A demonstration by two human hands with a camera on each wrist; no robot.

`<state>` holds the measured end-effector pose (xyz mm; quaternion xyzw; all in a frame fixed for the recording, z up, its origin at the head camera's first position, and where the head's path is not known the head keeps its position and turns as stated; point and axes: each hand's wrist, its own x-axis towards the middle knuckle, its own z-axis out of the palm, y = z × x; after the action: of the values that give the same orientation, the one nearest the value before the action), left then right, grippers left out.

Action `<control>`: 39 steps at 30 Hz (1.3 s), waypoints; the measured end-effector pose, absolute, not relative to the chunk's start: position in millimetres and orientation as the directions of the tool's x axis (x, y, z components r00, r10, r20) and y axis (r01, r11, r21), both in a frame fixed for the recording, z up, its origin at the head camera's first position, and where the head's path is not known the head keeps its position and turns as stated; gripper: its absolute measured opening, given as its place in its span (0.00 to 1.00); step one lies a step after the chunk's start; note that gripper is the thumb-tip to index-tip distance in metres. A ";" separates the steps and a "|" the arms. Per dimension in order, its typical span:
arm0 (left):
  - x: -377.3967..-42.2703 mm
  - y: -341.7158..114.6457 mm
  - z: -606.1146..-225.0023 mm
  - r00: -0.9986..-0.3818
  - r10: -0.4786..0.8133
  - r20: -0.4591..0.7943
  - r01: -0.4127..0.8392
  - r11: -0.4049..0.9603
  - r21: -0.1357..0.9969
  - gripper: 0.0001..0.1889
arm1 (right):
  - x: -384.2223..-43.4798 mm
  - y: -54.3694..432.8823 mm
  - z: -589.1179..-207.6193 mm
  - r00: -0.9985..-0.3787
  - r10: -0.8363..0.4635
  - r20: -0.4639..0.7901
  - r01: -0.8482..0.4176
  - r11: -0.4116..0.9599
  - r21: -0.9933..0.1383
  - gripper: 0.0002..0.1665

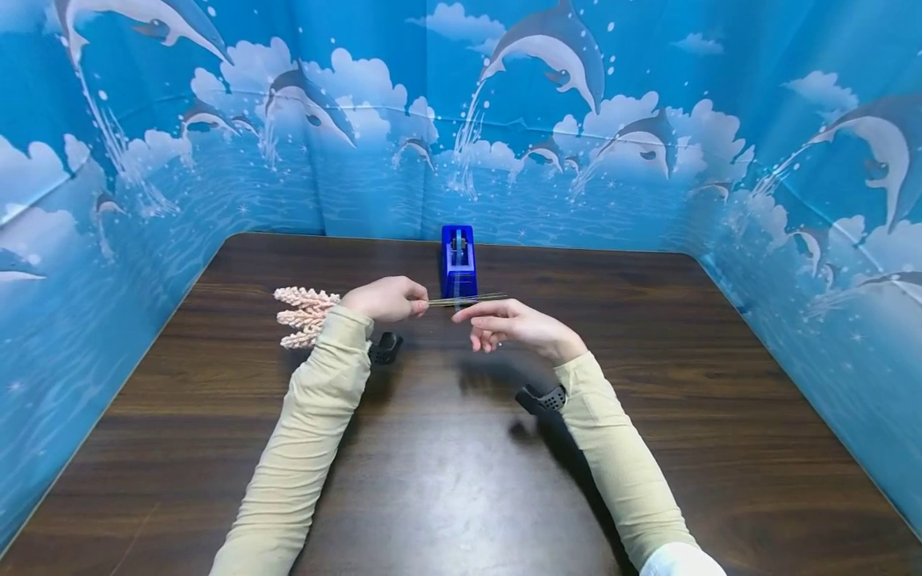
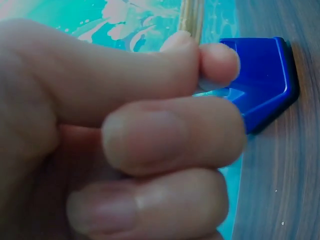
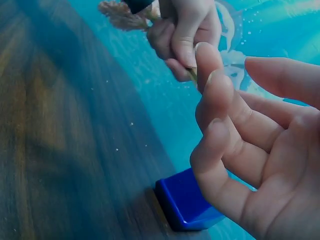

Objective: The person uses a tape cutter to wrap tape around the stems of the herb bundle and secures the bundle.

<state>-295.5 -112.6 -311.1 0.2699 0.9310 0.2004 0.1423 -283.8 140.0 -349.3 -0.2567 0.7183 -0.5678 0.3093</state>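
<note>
My left hand (image 1: 385, 299) pinches the thin stems (image 1: 471, 299) of a bunch of pale pink artificial flower sprigs (image 1: 306, 316) between thumb and forefinger. The flower heads point left and the stems reach right, across the front of a blue tape dispenser (image 1: 458, 260). A narrow clear strip of tape (image 1: 457, 290) shows at the dispenser's front, by the stems. Just below the stems is my right hand (image 1: 519, 326), palm partly turned in, fingers loosely bent. In the right wrist view its thumb (image 3: 282, 77) stands apart from the fingers, with nothing gripped between them.
A dark brown wooden table (image 1: 432, 480) lies under both arms. Blue curtain (image 1: 374, 184) printed with dolphins hangs around its back and sides. Black wrist cameras, one on the left wrist (image 1: 386, 349) and one on the right (image 1: 540, 398), hang below the sleeves.
</note>
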 end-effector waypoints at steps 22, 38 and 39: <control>-293.1 -111.2 -304.5 -0.790 0.582 -0.193 0.414 0.738 0.533 0.13 | -288.8 151.1 -346.4 -0.678 -0.715 -0.172 0.028 0.209 -0.978 0.26; -292.6 -110.7 -306.3 -0.798 0.582 -0.157 0.430 0.733 0.527 0.13 | -285.4 162.3 -336.3 -0.495 -0.829 -0.259 -0.320 0.451 -0.833 0.22; -292.6 -110.5 -306.4 -0.796 0.583 -0.161 0.430 0.733 0.526 0.13 | -283.6 165.0 -330.6 -0.506 -0.836 -0.213 -0.366 0.432 -0.825 0.21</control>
<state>-292.6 -110.5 -306.4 0.2762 0.9172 0.2387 0.1598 -283.6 165.0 -330.6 -0.3829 0.7845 -0.3709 0.3169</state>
